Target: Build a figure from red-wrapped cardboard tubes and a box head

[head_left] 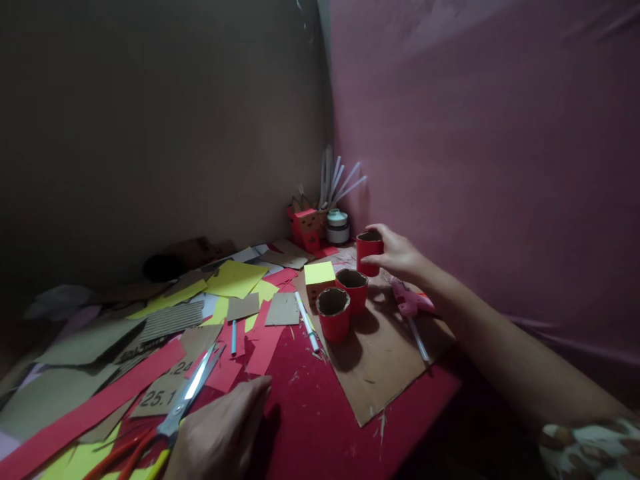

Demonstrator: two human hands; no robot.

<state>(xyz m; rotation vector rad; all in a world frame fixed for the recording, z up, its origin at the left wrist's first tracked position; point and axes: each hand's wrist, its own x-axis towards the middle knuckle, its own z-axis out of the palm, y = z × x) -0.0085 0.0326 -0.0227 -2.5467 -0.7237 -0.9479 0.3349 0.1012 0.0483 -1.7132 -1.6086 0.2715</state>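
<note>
My right hand (396, 255) grips a red paper-covered cardboard cup (369, 255) by its side, fingers behind and thumb in front. Two similar cups, a front one (334, 323) and one behind it (353, 293), stand upright on a brown cardboard sheet (385, 373). Beside them is a small box with a yellow top (320, 273). My left hand (220, 427) rests closed at the table's near side, its fingers folded together with nothing visible in them. Scissors with red and yellow handles (173, 417) lie just left of it.
A pink glue gun (411, 301) lies right of the cups. Paper and cardboard scraps (240, 277) cover the table's left side. A pen (306, 321) lies by the sheet. At the back corner stand a decorated red holder (306, 230), a lidded jar (337, 227) and white sticks (345, 180).
</note>
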